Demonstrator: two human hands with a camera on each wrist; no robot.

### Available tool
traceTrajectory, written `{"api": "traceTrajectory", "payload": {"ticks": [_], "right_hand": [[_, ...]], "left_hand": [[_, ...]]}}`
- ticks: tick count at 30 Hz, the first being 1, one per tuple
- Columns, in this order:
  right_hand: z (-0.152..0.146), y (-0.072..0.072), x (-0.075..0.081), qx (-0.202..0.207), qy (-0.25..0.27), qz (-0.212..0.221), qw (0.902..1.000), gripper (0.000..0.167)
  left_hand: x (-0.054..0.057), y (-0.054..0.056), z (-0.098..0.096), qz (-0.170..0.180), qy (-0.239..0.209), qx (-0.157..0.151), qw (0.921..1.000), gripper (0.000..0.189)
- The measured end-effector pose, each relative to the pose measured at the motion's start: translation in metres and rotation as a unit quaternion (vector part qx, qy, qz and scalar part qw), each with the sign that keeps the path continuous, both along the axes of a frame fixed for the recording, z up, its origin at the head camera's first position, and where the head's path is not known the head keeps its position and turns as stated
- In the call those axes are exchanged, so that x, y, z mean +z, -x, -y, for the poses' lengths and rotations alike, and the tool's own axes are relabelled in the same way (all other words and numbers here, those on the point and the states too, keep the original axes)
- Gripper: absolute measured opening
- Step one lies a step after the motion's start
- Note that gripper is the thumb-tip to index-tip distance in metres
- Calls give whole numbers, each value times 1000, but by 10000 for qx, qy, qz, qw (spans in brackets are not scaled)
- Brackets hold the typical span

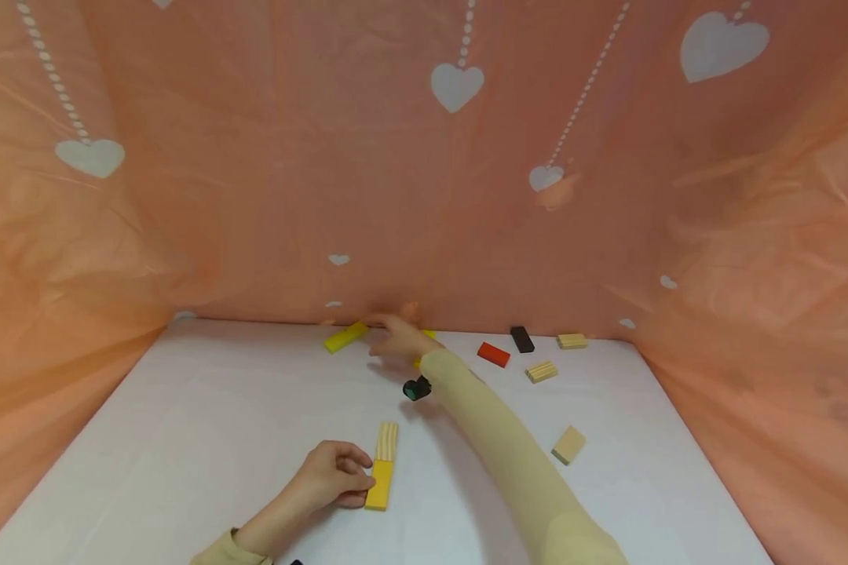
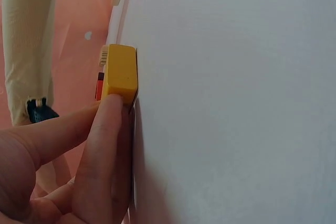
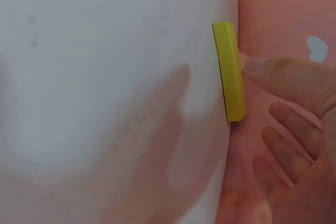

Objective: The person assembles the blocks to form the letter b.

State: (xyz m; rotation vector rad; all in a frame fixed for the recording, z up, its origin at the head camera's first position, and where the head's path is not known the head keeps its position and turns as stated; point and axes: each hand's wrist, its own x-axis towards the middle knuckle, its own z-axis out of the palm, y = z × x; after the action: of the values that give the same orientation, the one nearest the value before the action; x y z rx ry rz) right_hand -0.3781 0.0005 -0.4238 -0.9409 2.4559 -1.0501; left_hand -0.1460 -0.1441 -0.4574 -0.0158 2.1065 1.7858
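My left hand (image 1: 335, 475) rests at the left side of an orange-yellow wooden block (image 1: 379, 485), its bent fingertips touching the edge. In the left wrist view, a fingertip meets the near end of that block (image 2: 122, 69). A pale striped wooden block (image 1: 386, 441) stands end to end with it, on the far side. At the back of the table my right hand (image 1: 399, 339) reaches left, fingers spread, towards a bright yellow block (image 1: 346, 337). In the right wrist view, the thumb is right beside this block (image 3: 229, 72), and the other fingers are apart from it.
Behind the right hand, another yellow block (image 1: 429, 333) is partly hidden. Further right lie a red block (image 1: 494, 355), a dark block (image 1: 522, 339) and several pale wooden blocks (image 1: 568, 445). An orange curtain with hearts (image 1: 459, 196) surrounds the white table (image 1: 219, 424).
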Motion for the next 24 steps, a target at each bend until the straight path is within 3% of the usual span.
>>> {"api": "traceTrajectory", "payload": {"ticks": [5,9,12,20,24], "right_hand": [[9,2,-7,152,-41,-171,9997,63],[17,1,-10,263,-79,35,9996,64],[22,1,-10,202,-90,178,9996,62],[30,5,-11,147,-209,-176,9995,58],[36,6,-13,-13,-111,54,9999,59]], "left_hand": [[-1,2,-3,41,175,30,9998,26],[0,2,-2,101,193,87,9997,25],[0,2,0,101,120,47,9999,26],[0,3,-1,108,79,7,9999,26],[1,2,0,79,92,-7,9999,26]]}}
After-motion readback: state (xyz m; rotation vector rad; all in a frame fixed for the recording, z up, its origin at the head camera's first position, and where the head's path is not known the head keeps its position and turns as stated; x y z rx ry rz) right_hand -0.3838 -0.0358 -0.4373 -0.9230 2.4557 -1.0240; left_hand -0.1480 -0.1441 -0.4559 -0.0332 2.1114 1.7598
